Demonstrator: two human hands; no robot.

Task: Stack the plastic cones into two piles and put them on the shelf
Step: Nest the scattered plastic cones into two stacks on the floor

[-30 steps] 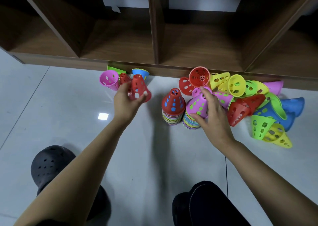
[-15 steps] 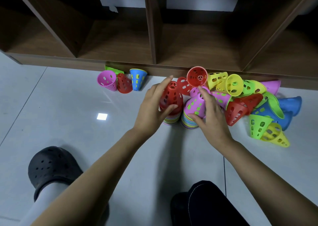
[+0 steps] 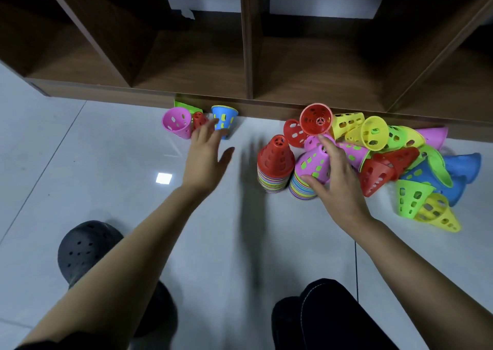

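Purple-topped pile gripped by right hand; left hand empty, fingers spread.

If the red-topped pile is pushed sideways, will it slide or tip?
It probably slides: the pile stands on a glossy floor, wide base down. Pushed near its narrow top, it may tip. Perforated plastic suggests lightness.

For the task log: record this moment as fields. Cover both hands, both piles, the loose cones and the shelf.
Left hand: open, holds nothing, hovers by the blue cone and pink cone
Right hand: grips the purple-topped pile
Piles: red-topped pile and purple-topped pile stand side by side on the floor
Loose cones: heap right of the piles; a few at left by the shelf base
Shelf: no cones seen in it
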